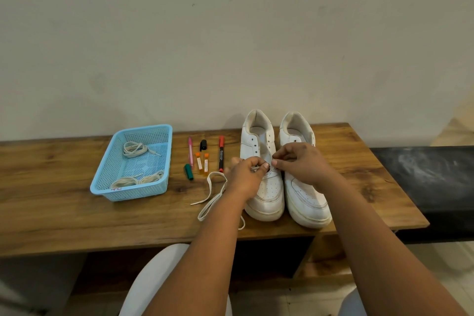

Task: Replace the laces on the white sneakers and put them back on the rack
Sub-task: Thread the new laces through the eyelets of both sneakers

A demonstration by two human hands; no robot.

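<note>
sneakers [284, 174] stand side by side on the wooden table [64, 213], toes toward the person, eyelets bare, so the lacing is only beginning. going left to right: a blue basket [102, 182] holds coiled spare laces [134, 149], well apart from the work. next come pens and markers [221, 152] laid in a loose row. just beside them the lace [209, 188] in use trails in a loop across the table toward the left shoe.

the left hand [246, 177] pinches the lace tip between thumb and curled fingers, right at the lowest eyelets of the left shoe. the right hand [297, 164] sits over the gap between the shoes, fingers curled and pinching near the same eyelet row - whether it grips lace or the shoe's edge i cannot tell.

to do this step well, i'd judge the tip should go in straight, with the other hand steadying the eyelet flap. keep the flat lace untwisted while drawing it through, and even out both ends before crossing upward - a lopsided start likely leaves one end too short to tie. the trailing loop near the table edge could snag or slip off.
</note>
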